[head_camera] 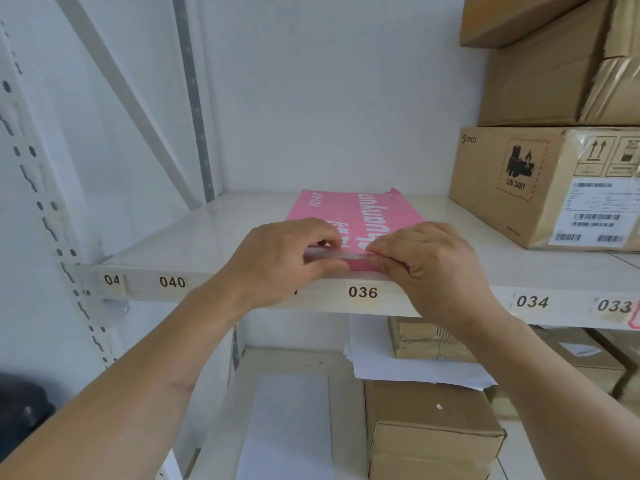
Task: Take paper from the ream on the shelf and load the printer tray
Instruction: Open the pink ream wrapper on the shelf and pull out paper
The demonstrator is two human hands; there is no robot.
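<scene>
A pink-wrapped paper ream (pixel 356 211) lies flat on the white shelf (pixel 180 237), its near end at the shelf's front edge above the label 036. My left hand (pixel 280 261) pinches the ream's near end from the left. From the right, my right hand (pixel 429 265) pinches the same end, fingertips almost meeting the left ones. A thin white edge of paper (pixel 332 253) shows between the fingers. The wrapper's far right corner is torn up. No printer tray is in view.
Brown cardboard boxes (pixel 540 185) are stacked on the right of the same shelf. On the shelf below lie loose white sheets (pixel 287 424), another cardboard box (pixel 429 431) and more boxes to the right. A perforated shelf upright (pixel 41 209) stands at the left.
</scene>
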